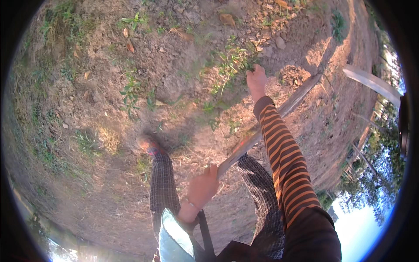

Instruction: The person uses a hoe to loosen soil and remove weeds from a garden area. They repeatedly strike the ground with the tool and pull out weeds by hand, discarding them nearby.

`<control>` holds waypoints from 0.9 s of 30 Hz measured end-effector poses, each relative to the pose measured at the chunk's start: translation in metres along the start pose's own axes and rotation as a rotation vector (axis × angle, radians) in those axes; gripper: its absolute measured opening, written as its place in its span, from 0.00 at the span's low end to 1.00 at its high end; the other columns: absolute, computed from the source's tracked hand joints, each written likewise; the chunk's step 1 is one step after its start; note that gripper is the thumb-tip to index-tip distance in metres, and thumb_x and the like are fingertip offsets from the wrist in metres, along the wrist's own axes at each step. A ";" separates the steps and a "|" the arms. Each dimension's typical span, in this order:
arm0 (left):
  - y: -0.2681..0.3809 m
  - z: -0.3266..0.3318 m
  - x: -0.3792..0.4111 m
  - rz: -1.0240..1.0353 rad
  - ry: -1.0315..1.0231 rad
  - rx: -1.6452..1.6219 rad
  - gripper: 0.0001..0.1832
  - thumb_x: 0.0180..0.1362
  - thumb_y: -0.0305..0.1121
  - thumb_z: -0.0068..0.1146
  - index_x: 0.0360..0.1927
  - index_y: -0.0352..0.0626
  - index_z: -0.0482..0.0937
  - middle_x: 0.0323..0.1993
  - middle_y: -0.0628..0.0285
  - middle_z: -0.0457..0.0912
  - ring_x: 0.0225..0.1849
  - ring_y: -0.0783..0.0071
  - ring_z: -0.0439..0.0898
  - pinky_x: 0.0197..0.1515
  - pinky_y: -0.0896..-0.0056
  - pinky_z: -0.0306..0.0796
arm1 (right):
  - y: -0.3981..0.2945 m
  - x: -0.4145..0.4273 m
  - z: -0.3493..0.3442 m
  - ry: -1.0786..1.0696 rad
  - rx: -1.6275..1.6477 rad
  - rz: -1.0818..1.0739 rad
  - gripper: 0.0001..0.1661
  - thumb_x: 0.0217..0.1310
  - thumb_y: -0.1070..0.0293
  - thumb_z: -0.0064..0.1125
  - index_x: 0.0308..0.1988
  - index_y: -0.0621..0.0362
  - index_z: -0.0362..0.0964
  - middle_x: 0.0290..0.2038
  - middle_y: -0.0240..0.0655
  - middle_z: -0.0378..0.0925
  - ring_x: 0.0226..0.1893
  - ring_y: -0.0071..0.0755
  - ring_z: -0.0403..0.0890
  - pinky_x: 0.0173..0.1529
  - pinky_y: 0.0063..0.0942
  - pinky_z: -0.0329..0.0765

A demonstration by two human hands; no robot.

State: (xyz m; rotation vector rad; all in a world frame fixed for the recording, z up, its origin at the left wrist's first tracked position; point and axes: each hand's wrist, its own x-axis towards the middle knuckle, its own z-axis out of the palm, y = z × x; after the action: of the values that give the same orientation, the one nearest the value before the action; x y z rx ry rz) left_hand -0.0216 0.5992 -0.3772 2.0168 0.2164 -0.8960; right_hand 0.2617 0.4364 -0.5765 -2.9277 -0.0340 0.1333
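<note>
My left hand [201, 188] is closed around the near end of a long wooden handle [296, 96]. The handle slants up and to the right, passing beneath my right forearm. What is fixed to its far end cannot be made out. My right hand [257, 78] reaches down to the soil, its fingers closed at the edge of a clump of green weeds [232, 64]. The fingertips are partly hidden, but stems seem to run into the grip.
Dry, crumbly soil [183, 72] spreads around me, with small weeds [131, 93] and fallen leaves [130, 46]. My foot [150, 145] stands to the left. A pale, beam-like piece [373, 82] juts in at the right, near trees [376, 163].
</note>
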 end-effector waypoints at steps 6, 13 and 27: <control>-0.009 0.007 0.000 -0.045 0.036 -0.048 0.14 0.48 0.33 0.52 0.38 0.43 0.66 0.26 0.55 0.75 0.22 0.55 0.77 0.23 0.56 0.71 | -0.014 -0.062 -0.054 -0.329 0.450 0.110 0.14 0.48 0.72 0.55 0.39 0.59 0.69 0.34 0.41 0.75 0.32 0.38 0.78 0.36 0.31 0.75; 0.007 -0.001 0.010 -0.078 -0.100 -0.097 0.16 0.48 0.33 0.53 0.42 0.44 0.68 0.27 0.53 0.77 0.26 0.53 0.78 0.28 0.55 0.71 | 0.023 -0.024 -0.092 -0.211 0.468 0.091 0.13 0.47 0.75 0.57 0.38 0.58 0.69 0.34 0.39 0.75 0.33 0.33 0.78 0.36 0.28 0.75; 0.107 -0.016 -0.158 -0.082 0.099 0.153 0.16 0.43 0.29 0.53 0.39 0.46 0.68 0.26 0.59 0.73 0.15 0.59 0.75 0.18 0.59 0.69 | 0.035 -0.178 -0.258 -0.403 1.664 1.209 0.13 0.57 0.65 0.54 0.39 0.62 0.67 0.32 0.36 0.73 0.34 0.31 0.74 0.38 0.32 0.72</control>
State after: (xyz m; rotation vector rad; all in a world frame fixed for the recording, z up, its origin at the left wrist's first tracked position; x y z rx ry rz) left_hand -0.0777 0.5768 -0.1957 2.2106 0.2949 -0.8877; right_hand 0.1089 0.3431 -0.3171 -0.9361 1.1181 0.5512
